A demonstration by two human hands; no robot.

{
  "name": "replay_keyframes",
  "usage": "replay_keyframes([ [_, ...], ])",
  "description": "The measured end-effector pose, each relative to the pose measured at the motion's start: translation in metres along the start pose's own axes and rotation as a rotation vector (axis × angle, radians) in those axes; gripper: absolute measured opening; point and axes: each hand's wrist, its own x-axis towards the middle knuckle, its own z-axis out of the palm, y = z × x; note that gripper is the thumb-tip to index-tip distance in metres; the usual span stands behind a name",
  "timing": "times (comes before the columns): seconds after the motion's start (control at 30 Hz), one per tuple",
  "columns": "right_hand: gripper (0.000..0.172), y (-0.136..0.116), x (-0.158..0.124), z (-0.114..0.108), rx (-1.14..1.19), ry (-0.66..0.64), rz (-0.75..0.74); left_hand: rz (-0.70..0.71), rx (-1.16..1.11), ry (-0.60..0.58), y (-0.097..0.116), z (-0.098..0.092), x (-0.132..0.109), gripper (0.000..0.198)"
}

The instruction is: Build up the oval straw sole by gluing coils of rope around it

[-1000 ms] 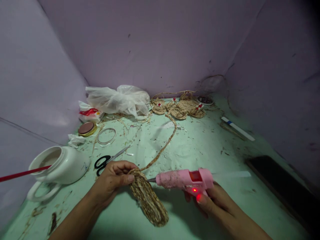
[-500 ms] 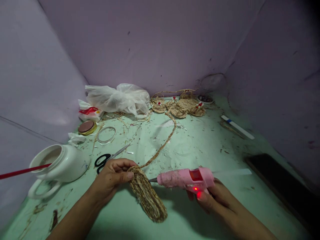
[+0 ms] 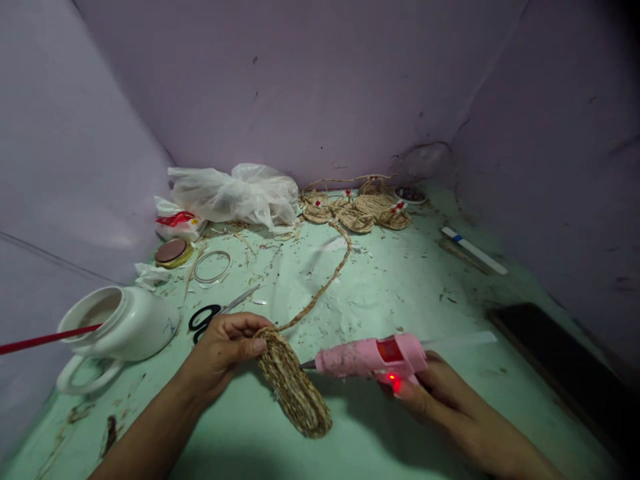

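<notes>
My left hand [image 3: 227, 350] pinches the upper end of an oval coil of braided straw rope [image 3: 295, 387] between thumb and fingers. From that end a loose length of the braid [image 3: 325, 287] runs back across the table toward the finished-looking woven pieces. In my right hand [image 3: 435, 393] is a pink glue gun [image 3: 370, 357], gripped by its handle, with a red light glowing. Its dark nozzle points left, at the coil's right edge; whether the tip touches is hard to tell. A clear glue stick [image 3: 465, 340] sticks out of the gun's back.
Black-handled scissors [image 3: 220, 313] lie behind my left hand. A white teapot-like jug [image 3: 130, 327] lies at left with a red stick in it. At the back are a plastic bag [image 3: 240, 197] and woven straw pieces with red beads [image 3: 370, 207]. A dark phone-like slab [image 3: 555, 373] lies at right.
The glue gun's nozzle has shifted slightly down along the coil's right edge. My left hand keeps its pinch on the coil. The whole view has moved a little.
</notes>
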Motion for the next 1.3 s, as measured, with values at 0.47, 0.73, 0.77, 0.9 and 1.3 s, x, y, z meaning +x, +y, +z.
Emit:
replay_keyframes([
  [0.47, 0.06, -0.009, 0.003, -0.01, -0.087, -0.093, -0.001, 0.0, -0.022, 0.01, 0.0, 0.0, 0.0, 0.026],
  [0.73, 0.054, -0.01, 0.003, -0.012, -0.035, -0.129, -0.016, 0.003, -0.034, 0.004, -0.002, -0.001, 0.0, 0.027],
  [0.77, 0.053, -0.01, 0.003, -0.012, -0.03, -0.134, -0.019, 0.003, -0.035, 0.003, -0.002, -0.001, 0.0, 0.027],
  [0.9, 0.052, -0.009, 0.004, -0.012, -0.009, -0.144, -0.031, 0.002, -0.035, 0.002, -0.002, -0.001, 0.001, 0.026],
  [1.3, 0.052, -0.006, 0.004, -0.005, 0.023, -0.109, -0.046, -0.027, -0.003, -0.04, -0.003, 0.001, 0.001, 0.026],
])
